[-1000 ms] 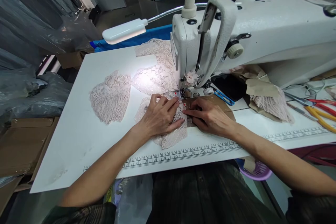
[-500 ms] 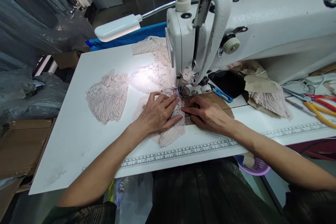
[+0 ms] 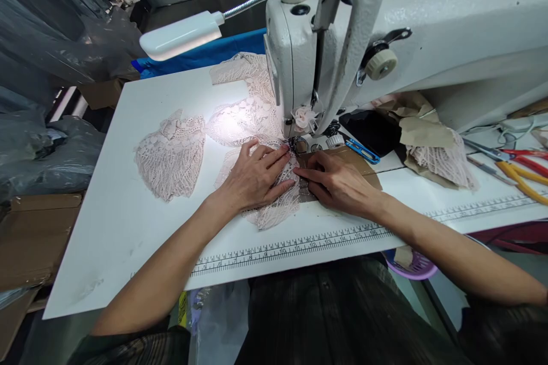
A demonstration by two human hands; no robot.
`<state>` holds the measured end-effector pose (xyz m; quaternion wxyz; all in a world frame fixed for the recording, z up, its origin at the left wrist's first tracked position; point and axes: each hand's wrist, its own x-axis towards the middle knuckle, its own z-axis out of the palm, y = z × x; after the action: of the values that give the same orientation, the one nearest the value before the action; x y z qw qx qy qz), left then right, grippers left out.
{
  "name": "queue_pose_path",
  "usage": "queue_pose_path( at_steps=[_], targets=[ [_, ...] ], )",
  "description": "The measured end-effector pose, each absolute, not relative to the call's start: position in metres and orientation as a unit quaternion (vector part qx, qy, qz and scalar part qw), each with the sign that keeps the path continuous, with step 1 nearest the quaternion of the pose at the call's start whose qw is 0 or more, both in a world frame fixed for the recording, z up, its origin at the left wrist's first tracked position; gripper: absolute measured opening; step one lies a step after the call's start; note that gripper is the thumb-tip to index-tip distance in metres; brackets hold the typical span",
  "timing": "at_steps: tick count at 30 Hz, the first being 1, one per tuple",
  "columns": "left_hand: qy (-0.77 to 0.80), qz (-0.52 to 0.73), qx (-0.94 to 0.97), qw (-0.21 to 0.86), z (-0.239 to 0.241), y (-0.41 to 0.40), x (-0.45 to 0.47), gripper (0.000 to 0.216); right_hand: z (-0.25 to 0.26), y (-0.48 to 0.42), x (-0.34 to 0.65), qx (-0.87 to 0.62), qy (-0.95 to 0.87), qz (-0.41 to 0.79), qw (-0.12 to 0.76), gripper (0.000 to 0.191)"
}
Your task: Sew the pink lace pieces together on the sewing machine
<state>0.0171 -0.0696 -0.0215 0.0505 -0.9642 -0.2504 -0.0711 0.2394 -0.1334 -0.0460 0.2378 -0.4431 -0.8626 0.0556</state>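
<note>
Pale pink lace fabric [image 3: 274, 215] lies under the needle area of a white sewing machine [image 3: 286, 63]. My left hand [image 3: 257, 177] rests flat on this lace, fingers spread and fingertips close to the presser foot [image 3: 295, 142]. At the lace's right edge, my right hand [image 3: 336, 182] has its fingers curled together and pinches the edge, though the fingertip contact is partly hidden. More of the pink lace [image 3: 244, 117] spreads behind my left hand, under the lamp light. A separate gathered lace piece [image 3: 171, 154] lies to the left on the table.
A lamp [image 3: 182, 35] hangs over the white table [image 3: 107, 211], which has a printed ruler [image 3: 274, 254] along its front edge. Blue thread snips [image 3: 362, 150], a black cloth [image 3: 372, 131], fabric scraps [image 3: 436, 151] and yellow-handled scissors [image 3: 520, 179] lie on the right.
The lace under my left hand has slid slightly away from me, toward the machine; its near edge is farther from the ruler. Both hands keep nearly the same pose. The camera view has shifted slightly.
</note>
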Motion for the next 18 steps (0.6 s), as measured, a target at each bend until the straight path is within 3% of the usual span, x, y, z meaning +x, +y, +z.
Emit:
queue_pose_path(
  at_steps=[18],
  targets=[
    [-0.235, -0.086, -0.968, 0.029, -0.0226, -0.0627, 0.0148, 0.046, -0.0439, -0.1331, 0.2366, -0.447, -0.862, 0.043, 0.235, 0.029]
  ],
)
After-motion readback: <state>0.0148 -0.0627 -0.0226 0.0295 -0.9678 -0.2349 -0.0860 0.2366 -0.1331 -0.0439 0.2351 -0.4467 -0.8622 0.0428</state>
